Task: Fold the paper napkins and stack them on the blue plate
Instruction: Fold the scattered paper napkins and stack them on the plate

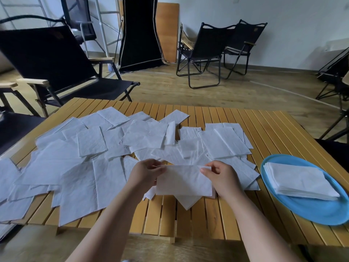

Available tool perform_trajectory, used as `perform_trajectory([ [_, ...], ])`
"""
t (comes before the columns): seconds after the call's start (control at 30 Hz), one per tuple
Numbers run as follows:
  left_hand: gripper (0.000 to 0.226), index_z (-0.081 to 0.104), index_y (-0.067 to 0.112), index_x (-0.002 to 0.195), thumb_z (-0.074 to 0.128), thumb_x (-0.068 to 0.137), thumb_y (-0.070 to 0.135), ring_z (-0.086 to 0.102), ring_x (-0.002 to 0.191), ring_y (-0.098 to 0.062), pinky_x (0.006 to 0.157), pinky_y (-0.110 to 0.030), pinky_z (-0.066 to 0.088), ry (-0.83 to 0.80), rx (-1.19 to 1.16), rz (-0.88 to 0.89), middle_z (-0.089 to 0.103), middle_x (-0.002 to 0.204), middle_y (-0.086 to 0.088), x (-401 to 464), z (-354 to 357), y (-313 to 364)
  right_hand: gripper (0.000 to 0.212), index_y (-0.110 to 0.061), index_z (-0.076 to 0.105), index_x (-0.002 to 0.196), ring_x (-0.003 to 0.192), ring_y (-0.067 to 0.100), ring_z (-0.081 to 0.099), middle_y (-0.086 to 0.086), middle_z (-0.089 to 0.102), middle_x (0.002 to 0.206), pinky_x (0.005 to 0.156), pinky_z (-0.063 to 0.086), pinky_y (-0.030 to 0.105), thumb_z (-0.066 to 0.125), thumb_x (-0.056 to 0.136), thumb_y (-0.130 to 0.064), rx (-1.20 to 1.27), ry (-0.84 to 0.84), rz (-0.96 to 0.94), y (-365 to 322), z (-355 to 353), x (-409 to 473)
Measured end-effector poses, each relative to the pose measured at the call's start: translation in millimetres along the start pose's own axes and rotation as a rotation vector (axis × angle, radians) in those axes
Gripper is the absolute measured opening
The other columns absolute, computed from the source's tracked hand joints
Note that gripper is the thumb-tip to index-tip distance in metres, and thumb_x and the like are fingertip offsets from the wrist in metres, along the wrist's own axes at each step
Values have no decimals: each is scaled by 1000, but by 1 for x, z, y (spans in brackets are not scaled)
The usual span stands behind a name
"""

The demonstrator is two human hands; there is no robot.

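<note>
I hold a white paper napkin (184, 181), folded into a long rectangle, just above the table's near middle. My left hand (146, 173) pinches its upper left corner and my right hand (221, 176) pinches its upper right corner. Many unfolded white napkins (90, 157) lie spread and overlapping over the left and middle of the wooden slat table (264, 125). At the right edge sits the blue plate (311, 212) with a stack of folded napkins (300, 181) on it.
Black folding chairs stand around: one (56, 59) close behind the table's left side, two (213, 48) farther back on the wooden floor, another (338, 76) at the right edge. The table's right far part shows bare slats.
</note>
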State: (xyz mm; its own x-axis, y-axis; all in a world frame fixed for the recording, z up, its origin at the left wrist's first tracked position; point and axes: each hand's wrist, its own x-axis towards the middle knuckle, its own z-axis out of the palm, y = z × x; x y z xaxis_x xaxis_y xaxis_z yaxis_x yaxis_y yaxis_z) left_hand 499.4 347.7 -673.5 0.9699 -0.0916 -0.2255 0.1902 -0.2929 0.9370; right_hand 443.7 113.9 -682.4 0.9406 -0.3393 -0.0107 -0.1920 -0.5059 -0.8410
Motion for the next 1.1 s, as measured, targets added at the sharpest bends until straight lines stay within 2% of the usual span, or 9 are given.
perform_trajectory([
  [0.1, 10, 72, 12, 99, 70, 94, 20, 71, 93, -28, 75, -39, 63, -13, -104, -35, 73, 98, -11, 0, 0, 1, 16, -21, 72, 100, 93, 9, 69, -8, 75, 94, 80, 58, 33, 72, 91, -34, 91, -23, 26, 0, -1, 1],
  [0.23, 10, 72, 15, 98, 69, 95, 24, 70, 91, -28, 72, -37, 62, 2, -122, -21, 73, 97, -9, -2, 3, 4, 18, -13, 74, 97, 87, 15, 74, -2, 78, 89, 85, 61, 47, 73, 91, -30, 190, -59, 76, -2, -6, -1],
  [0.37, 10, 73, 13, 96, 68, 95, 21, 71, 90, -29, 77, -45, 63, -16, -160, -11, 75, 95, -9, -10, 15, 12, 26, -2, 74, 91, 88, 34, 72, 15, 75, 88, 84, 56, 55, 72, 92, -28, 198, 3, 141, -1, -16, -10],
  [0.5, 9, 73, 13, 99, 68, 96, 21, 73, 90, -26, 72, -38, 63, -73, -166, 2, 74, 99, -10, -18, 47, 26, 27, -2, 71, 96, 88, 31, 67, 18, 70, 94, 79, 57, 37, 69, 94, -29, 188, 179, 228, -2, -42, -15],
  [0.63, 10, 72, 12, 101, 67, 96, 19, 73, 86, -24, 61, -28, 60, -130, -148, 34, 73, 101, -13, -17, 95, 54, 14, -19, 65, 88, 85, 16, 62, -3, 66, 85, 74, 56, 34, 63, 97, -29, 168, 286, 226, 3, -83, -12],
  [0.77, 24, 67, 12, 115, 72, 92, 12, 68, 88, -21, 54, -19, 56, -231, -152, 85, 66, 103, -8, -17, 148, 92, 32, -4, 55, 73, 64, 20, 47, 14, 51, 67, 57, 36, 31, 61, 97, -25, -28, 385, 189, 27, -138, -4],
  [0.83, 38, 61, 12, 124, 72, 89, 3, 68, 87, -23, 61, -24, 59, -311, -126, 84, 65, 104, -9, -14, 176, 102, 33, -7, 49, 68, 62, 22, 40, 10, 43, 63, 55, 28, 34, 60, 96, -22, -104, 425, 198, 39, -168, -3],
  [0.93, 50, 56, 17, 133, 72, 88, 4, 69, 94, -29, 80, -41, 61, -363, 11, 117, 66, 114, -12, -9, 220, 109, 20, -12, 63, 80, 73, 24, 52, 4, 59, 75, 57, 35, 33, 59, 96, -24, -239, 473, 220, 56, -204, -5],
  [1.1, 49, 55, 19, 134, 71, 90, 8, 70, 93, -30, 71, -34, 60, -368, 97, 179, 68, 113, -11, -5, 266, 119, 24, -10, 64, 78, 75, 23, 57, 3, 64, 77, 55, 38, 31, 62, 96, -26, -339, 498, 241, 86, -237, -2],
])
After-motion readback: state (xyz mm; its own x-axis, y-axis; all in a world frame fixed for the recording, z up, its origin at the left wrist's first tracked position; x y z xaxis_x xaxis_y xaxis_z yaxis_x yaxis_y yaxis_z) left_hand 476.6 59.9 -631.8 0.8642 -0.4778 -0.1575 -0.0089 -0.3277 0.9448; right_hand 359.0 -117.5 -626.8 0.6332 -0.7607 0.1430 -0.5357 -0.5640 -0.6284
